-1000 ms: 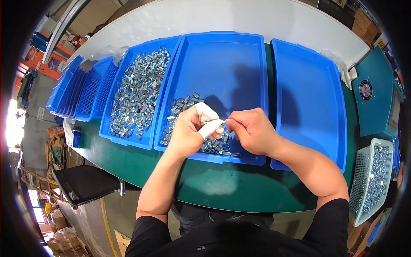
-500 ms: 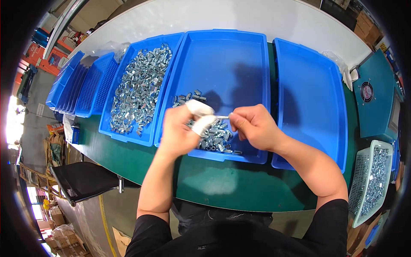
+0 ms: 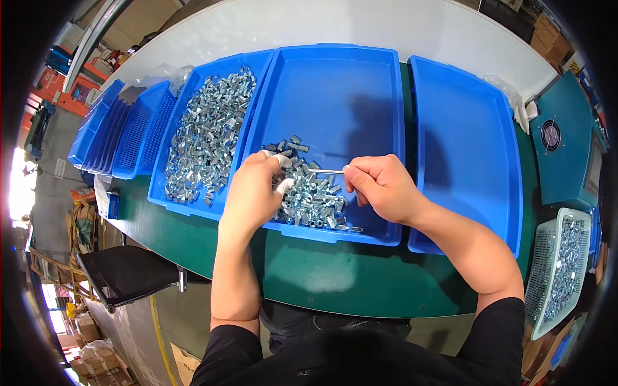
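My right hand [image 3: 383, 188] is closed in a pinch on a thin metal rod [image 3: 331, 172], which points left over a pile of small zinc-coloured long hex nuts [image 3: 315, 201]. The pile lies in the near part of the middle blue tray [image 3: 325, 83]. At the pile's left side, my left hand [image 3: 251, 190] has its thumb and fingers apart, with white covers on several fingertips. I see nothing held between them. The undersides of those fingers are partly hidden.
Left of the middle tray, another blue tray [image 3: 248, 64] holds many similar nuts. A third blue tray [image 3: 470, 154] lies to the right. Blue perforated baskets [image 3: 145, 128] stand far left. A pale basket of metal parts [image 3: 541, 273] and a teal machine [image 3: 566, 148] are on the right.
My left hand has moved left and away from the rod's tip, down to the pile, and its fingers have parted. My right hand stays nearly in place with the rod.
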The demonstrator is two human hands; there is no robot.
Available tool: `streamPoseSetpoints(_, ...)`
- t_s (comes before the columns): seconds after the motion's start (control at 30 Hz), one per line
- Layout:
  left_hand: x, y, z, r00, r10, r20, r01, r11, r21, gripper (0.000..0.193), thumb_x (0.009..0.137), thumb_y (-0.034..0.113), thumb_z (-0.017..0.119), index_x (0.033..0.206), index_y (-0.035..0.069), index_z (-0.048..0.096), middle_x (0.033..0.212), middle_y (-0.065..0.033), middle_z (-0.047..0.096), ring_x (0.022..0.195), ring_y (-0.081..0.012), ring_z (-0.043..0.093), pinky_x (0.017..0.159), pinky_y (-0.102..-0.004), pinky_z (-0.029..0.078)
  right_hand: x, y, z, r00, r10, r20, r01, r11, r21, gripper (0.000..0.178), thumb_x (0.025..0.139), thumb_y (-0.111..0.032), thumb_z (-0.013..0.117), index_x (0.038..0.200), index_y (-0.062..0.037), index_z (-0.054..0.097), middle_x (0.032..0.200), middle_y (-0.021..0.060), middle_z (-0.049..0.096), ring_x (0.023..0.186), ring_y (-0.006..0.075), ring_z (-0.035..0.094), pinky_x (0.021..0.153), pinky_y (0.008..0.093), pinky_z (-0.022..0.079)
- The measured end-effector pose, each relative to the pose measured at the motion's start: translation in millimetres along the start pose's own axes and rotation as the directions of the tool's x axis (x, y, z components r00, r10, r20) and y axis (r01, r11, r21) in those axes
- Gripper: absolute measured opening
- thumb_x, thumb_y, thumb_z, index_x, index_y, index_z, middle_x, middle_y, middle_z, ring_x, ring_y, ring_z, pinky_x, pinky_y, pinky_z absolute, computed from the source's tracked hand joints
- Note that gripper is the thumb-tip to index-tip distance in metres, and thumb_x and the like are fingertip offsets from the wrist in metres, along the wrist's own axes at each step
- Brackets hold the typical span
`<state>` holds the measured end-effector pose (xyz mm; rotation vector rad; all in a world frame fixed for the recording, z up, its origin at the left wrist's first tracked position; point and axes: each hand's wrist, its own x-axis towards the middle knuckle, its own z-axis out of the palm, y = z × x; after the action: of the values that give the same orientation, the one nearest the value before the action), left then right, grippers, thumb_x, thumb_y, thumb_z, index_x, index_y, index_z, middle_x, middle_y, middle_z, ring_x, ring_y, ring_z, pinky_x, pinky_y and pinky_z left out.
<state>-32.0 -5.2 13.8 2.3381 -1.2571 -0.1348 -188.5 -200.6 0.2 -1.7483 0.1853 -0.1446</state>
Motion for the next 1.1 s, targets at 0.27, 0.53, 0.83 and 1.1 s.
streamPoseSetpoints(0.27, 6, -1, 8, 0.999, -0.029, -0.042, 0.023, 0.992, -0.126, 0.014, 0.082, 0.0, 0.074, 0.093, 0.001, 0.066, 0.083, -0.0093, 0.066, 0.071, -0.0197, 0.062, 0.067, -0.0334, 0.049, -1, -2, 0, 1.0, 0.007, -0.001, -0.007, 1.0, 0.013, 0.035, 0.103, -0.019, 0.051, 0.075, 0.0, 0.059, 0.056, 0.0007, 0.052, 0.053, 0.0073, 0.051, 0.053, 0.0256, 0.042)
streamPoseSetpoints(0.53, 9, -3, 14, 0.98, -0.2, -0.017, 0.074, 0.442, -0.894, 0.016, 0.087, -0.005, 0.069, 0.101, 0.002, 0.064, 0.084, -0.0012, 0.066, 0.075, -0.0084, 0.061, 0.069, -0.0234, 0.051, 0, 0, 0, 1.0, 0.005, -0.002, -0.005, 1.0, 0.021, 0.035, 0.103, -0.018, 0.051, 0.075, 0.0002, 0.06, 0.057, 0.0011, 0.053, 0.053, 0.0075, 0.052, 0.053, 0.0254, 0.042)
streamPoseSetpoints(0.83, 8, 4, 19, 0.997, -0.075, 0.026, 0.049, 0.312, -0.949, 0.025, 0.093, 0.0, 0.063, 0.118, 0.001, 0.062, 0.103, -0.0113, 0.072, 0.09, -0.0168, 0.069, 0.082, -0.029, 0.055, 0, 1, -1, 1.0, -0.01, -0.017, 0.01, 1.0, 0.007, 0.034, 0.102, -0.017, 0.051, 0.075, 0.0008, 0.06, 0.057, 0.0025, 0.055, 0.053, 0.0081, 0.053, 0.053, 0.0256, 0.042)
streamPoseSetpoints(1.1, 3, 21, 27, 0.997, -0.08, 0.01, 0.042, 0.413, -0.91, 0.013, 0.089, -0.001, 0.068, 0.099, 0.002, 0.059, 0.086, -0.0104, 0.07, 0.081, -0.0169, 0.07, 0.072, -0.0275, 0.057, 0, 1, -1, 0.999, 0.002, -0.044, 0.0, 0.999, 0.051, 0.035, 0.103, -0.018, 0.051, 0.075, 0.001, 0.06, 0.058, 0.003, 0.056, 0.054, 0.0084, 0.055, 0.053, 0.0257, 0.043)
